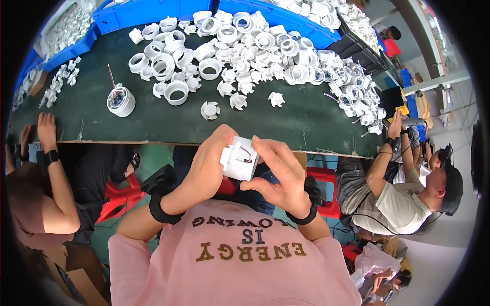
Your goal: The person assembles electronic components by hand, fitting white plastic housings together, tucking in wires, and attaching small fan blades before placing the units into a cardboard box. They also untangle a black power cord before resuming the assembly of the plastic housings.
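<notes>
A white plastic housing (pixel 239 162) with a dark slot and a thin wire showing on its face is held up in front of my chest, just off the table's near edge. My left hand (pixel 208 159) wraps round its left side, with the far fingers hidden behind it. On the other side, my right hand (pixel 282 173) has fingertips on the top corner and the thumb at the lower edge. Beyond my hands, a small white fan wheel (pixel 210 110) lies on the dark green table (pixel 153 125). A round white motor unit (pixel 121 101) with a red wire stands farther left.
White rings (pixel 176 93) and fan wheels heap across the table's far middle. Wired motor units (pixel 360 97) pile at the right. Blue bins (pixel 148 18) line the back. Co-workers sit either side, one hand (pixel 47 130) resting on the table at left, another person (pixel 403 199) at right.
</notes>
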`<state>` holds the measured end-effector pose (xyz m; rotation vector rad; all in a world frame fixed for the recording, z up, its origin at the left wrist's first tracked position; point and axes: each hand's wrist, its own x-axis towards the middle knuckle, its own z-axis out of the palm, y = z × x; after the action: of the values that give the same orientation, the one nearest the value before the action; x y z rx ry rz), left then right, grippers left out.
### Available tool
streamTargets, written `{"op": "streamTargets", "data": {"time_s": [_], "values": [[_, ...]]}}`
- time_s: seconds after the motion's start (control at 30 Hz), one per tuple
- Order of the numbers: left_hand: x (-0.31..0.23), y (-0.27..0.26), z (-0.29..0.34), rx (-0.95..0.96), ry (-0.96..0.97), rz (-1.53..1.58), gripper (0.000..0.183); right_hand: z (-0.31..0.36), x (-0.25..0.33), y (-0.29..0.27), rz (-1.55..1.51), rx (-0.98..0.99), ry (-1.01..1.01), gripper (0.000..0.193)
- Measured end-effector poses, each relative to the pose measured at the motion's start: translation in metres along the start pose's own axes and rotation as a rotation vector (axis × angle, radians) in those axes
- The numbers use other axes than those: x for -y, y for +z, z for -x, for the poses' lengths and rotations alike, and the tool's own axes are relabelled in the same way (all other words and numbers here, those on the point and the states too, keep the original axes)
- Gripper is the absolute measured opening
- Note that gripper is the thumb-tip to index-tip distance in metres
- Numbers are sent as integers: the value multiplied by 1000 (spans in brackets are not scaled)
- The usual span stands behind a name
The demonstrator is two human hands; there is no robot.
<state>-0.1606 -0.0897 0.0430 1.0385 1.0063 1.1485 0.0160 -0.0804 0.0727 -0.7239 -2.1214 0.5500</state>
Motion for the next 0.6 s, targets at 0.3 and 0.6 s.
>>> {"op": "streamTargets", "data": {"time_s": [0.3,0.6], "values": [[1,-8,-14,127,-474,113,42,10,-15,8,-37,44,183,70],[21,1,-26,-198,294,-211,46,-17,-35,5,19,96,177,59]]}}
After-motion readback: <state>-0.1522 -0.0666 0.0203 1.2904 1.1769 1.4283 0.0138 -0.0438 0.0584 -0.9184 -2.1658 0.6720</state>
